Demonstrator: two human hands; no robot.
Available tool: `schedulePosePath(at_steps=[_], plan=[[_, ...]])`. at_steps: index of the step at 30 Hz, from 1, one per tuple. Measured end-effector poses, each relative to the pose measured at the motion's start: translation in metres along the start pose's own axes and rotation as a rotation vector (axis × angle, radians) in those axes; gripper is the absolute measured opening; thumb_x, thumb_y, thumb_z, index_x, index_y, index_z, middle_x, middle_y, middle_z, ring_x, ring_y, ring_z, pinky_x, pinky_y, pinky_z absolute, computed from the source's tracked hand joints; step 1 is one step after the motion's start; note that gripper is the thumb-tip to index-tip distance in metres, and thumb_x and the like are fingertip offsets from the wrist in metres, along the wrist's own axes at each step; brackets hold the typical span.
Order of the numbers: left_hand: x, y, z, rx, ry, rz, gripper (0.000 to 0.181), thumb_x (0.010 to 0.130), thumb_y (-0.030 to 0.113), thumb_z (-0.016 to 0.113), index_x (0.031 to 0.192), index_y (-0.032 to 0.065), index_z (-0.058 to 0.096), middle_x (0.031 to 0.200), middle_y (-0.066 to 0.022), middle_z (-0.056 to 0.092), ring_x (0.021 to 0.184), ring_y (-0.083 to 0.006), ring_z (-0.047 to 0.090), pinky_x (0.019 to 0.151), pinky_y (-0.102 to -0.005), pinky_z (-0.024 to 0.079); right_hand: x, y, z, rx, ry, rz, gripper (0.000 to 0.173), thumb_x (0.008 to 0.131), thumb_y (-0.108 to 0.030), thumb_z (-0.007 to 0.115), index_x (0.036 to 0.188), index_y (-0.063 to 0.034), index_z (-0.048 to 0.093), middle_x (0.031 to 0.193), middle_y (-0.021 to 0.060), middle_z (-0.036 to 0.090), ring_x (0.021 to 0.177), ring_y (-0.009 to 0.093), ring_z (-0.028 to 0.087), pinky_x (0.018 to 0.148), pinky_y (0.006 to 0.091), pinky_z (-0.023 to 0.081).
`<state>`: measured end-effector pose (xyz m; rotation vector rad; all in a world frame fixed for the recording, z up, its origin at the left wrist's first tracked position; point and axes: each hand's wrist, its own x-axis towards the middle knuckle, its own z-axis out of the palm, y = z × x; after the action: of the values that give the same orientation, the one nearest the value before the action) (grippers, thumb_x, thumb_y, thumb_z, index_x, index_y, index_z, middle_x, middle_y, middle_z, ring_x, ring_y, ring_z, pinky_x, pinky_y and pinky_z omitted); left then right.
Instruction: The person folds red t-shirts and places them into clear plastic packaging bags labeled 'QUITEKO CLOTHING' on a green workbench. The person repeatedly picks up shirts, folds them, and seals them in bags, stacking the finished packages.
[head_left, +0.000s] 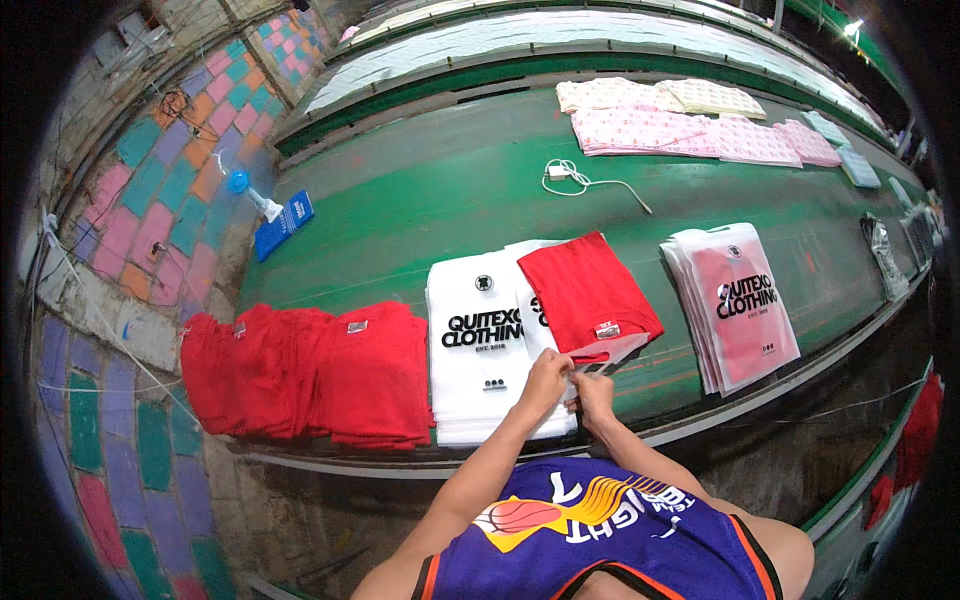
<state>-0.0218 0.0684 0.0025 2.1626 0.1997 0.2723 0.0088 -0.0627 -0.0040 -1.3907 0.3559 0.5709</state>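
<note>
My left hand and my right hand pinch the edge of a frosted plastic bag, close together at the near side of a folded red shirt. The shirt lies partly over the bag and on white printed bags. Under and left of it is a stack of white printed bags. Piles of folded red shirts lie farther left, one pile beside another. On the right rests a stack of printed bags with red cloth showing through the top one.
A white charger with its cable lies mid-table. Folded pink patterned cloths and yellowish ones sit at the back. A small blue fan stands by a blue box at left. The table's near edge runs before me.
</note>
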Motion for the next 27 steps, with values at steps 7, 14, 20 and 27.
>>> schedulePosePath(at_steps=[7,14,20,27], plan=[[-0.022,0.008,-0.009,0.227,-0.004,0.295,0.032,0.079,-0.009,0.061,0.107,0.0014,0.073,0.109,-0.0182,0.06,0.103,-0.0387,0.062,0.089,-0.0475,0.052,0.024,-0.009,-0.016,-0.193,0.278,-0.266,0.058,0.077,-0.008,0.08,0.128,0.0027,0.053,0.104,0.0189,0.072,0.082,0.03,0.073,0.07,0.0405,0.059],[-0.02,0.025,-0.018,0.36,-0.083,0.318,0.032,0.082,-0.005,0.062,0.111,0.0019,0.073,0.117,-0.017,0.06,0.109,-0.0361,0.061,0.09,-0.0476,0.051,0.021,-0.003,-0.022,-0.273,0.352,-0.488,0.06,0.079,-0.007,0.081,0.132,0.0038,0.054,0.118,0.02,0.071,0.104,0.031,0.071,0.088,0.0388,0.056],[-0.016,0.024,-0.017,0.512,-0.153,0.27,0.018,0.09,0.007,0.064,0.103,0.0032,0.076,0.118,-0.0141,0.06,0.109,-0.0325,0.06,0.089,-0.0469,0.051,0.029,-0.022,-0.028,-0.021,0.419,-0.265,0.064,0.08,0.0,0.077,0.138,0.0037,0.051,0.121,0.02,0.068,0.107,0.032,0.069,0.094,0.0425,0.054],[-0.015,0.034,-0.018,0.587,-0.224,0.218,0.018,0.095,0.012,0.065,0.104,0.0044,0.079,0.125,-0.014,0.061,0.111,-0.0318,0.061,0.092,-0.0457,0.051,0.061,-0.034,-0.089,-0.186,0.64,-0.417,0.072,0.084,-0.002,0.074,0.148,0.005,0.041,0.109,0.0173,0.068,0.098,0.028,0.066,0.092,0.0375,0.051]])
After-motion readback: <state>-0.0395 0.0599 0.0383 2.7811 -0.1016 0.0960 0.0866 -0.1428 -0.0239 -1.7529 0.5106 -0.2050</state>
